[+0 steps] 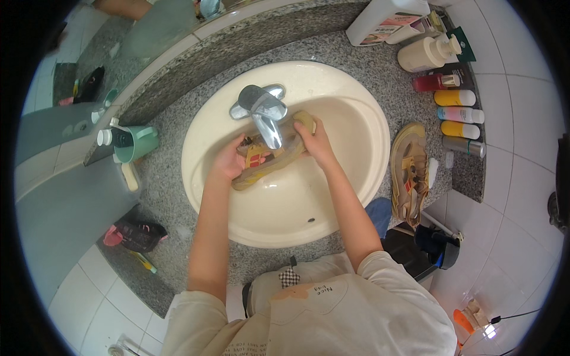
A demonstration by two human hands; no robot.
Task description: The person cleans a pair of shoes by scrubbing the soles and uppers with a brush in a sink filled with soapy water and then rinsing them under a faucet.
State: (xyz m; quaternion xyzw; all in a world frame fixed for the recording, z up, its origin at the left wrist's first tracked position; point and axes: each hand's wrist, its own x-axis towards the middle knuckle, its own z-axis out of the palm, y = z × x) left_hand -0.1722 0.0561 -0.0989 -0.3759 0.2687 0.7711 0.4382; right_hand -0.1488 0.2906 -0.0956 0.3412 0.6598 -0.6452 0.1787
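Note:
Both my hands hold a tan sandal (291,153) inside the cream oval washbasin (285,207), under the chrome faucet (268,127). My left hand (231,160) grips the end of the sandal at the lower left, with fingertips showing through its strap openings. At the other end, my right hand (315,141) has its thumb over the sole's edge. The faucet's spout hides part of the sandal's middle. A matching tan sandal (409,173) rests on the granite counter (254,262) to the right of the basin.
Several bottles, among them a cream pump bottle (421,54) and a large white jug (383,22), line the right and back. On the left stand a green mug (133,143) and a dark shoe (140,236). A blue cloth (379,216) hangs over the front edge.

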